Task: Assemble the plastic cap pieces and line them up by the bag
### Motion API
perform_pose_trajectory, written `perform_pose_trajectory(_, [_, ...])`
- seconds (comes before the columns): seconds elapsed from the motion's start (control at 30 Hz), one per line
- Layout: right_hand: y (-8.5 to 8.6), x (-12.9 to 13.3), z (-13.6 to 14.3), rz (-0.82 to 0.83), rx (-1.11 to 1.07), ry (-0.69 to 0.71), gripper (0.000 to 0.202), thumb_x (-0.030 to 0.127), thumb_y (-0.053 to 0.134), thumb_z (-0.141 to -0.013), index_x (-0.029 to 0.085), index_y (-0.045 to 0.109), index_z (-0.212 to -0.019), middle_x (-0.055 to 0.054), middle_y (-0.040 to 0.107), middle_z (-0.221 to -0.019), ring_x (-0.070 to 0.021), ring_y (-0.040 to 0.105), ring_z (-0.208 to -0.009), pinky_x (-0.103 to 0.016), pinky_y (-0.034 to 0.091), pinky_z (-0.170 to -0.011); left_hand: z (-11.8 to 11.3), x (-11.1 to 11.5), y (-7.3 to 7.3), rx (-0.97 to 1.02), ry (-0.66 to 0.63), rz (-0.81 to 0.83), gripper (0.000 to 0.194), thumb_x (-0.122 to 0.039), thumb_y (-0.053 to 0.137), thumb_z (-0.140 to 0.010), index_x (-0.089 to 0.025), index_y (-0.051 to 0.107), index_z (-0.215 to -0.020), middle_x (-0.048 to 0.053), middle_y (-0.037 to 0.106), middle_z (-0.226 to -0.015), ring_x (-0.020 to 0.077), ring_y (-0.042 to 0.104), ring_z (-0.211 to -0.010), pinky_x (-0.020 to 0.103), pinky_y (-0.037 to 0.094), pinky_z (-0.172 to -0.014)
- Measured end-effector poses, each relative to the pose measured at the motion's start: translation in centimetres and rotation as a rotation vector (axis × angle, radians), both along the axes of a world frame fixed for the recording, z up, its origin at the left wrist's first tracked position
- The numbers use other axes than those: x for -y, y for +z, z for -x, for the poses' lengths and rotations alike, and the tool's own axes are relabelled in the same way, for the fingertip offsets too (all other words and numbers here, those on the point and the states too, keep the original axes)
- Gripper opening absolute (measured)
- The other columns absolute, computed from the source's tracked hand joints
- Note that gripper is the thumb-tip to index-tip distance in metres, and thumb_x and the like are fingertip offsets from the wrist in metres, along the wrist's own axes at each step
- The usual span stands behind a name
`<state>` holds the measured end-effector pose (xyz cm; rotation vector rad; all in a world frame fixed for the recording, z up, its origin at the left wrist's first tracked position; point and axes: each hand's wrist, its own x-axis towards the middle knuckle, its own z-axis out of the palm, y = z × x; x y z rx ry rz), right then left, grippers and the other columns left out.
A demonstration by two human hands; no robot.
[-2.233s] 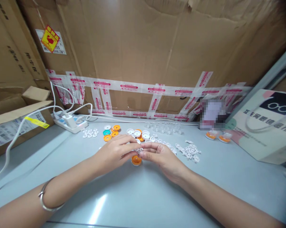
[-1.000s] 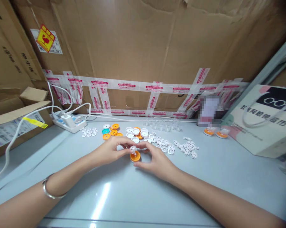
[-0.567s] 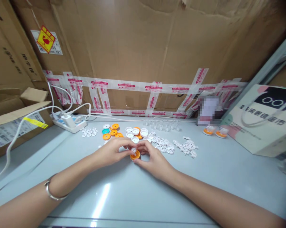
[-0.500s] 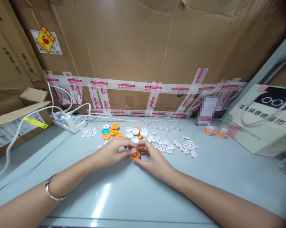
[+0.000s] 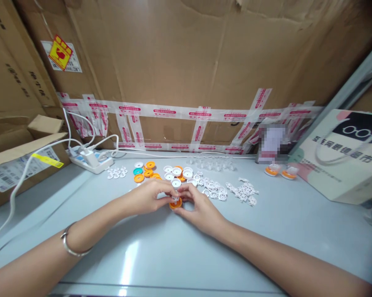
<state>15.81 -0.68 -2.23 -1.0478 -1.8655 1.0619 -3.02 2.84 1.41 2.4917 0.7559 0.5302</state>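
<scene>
My right hand [image 5: 196,205] grips an orange round plastic disc [image 5: 175,205] by its side, thumb at the near edge. Between the fingertips of my left hand [image 5: 157,196] is a small white plastic piece [image 5: 175,199], held over the middle of that disc; my fingers partly cover it. Just beyond the hands lie white round caps [image 5: 176,182], with more orange discs [image 5: 139,178] and one teal disc [image 5: 138,170] to their left. White openwork pieces [image 5: 215,189] are spread to the right of the caps.
Clear plastic domes [image 5: 213,164] line the back of the table. Two orange-based pieces with clear tops [image 5: 288,172] stand beside a paper bag [image 5: 340,161] at right. Small white parts [image 5: 116,172] lie near a power strip [image 5: 91,161]. Large cardboard [image 5: 186,62] closes off the back.
My left fingertips have moved slightly down with the white piece, nearer the orange disc. My right hand stays about the same, and the view has shifted very slightly.
</scene>
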Motion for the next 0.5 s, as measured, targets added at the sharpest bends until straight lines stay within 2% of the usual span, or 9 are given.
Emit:
perform_pose_trajectory(0.13, [0.01,-0.01,0.08,0.033,-0.018,-0.008,0.036,0.017,0.064,-0.071,0.022,0.042,-0.099,-0.006,0.066,-0.102,-0.0173,0.063,-0.094,-0.036,0.046,-0.087,-0.10,0.18,0.22,-0.040,0.005,-0.024,0.014,-0.018,0.052,-0.083,-0.018,0.064,-0.090,0.004,0.067,-0.089,0.0157,0.060,-0.083,0.025,0.043,-0.075])
perform_pose_trajectory(0.5, [0.06,-0.02,0.12,0.031,-0.022,0.010,0.037,0.019,0.064,-0.070,0.023,0.041,-0.098,-0.004,0.066,-0.097,-0.0175,0.064,-0.093,-0.035,0.047,-0.086,0.29,-0.49,-0.22,0.039,-0.063,0.041,0.015,-0.018,0.048,-0.086,-0.018,0.063,-0.090,0.005,0.066,-0.092,0.0148,0.060,-0.085,0.024,0.043,-0.078])
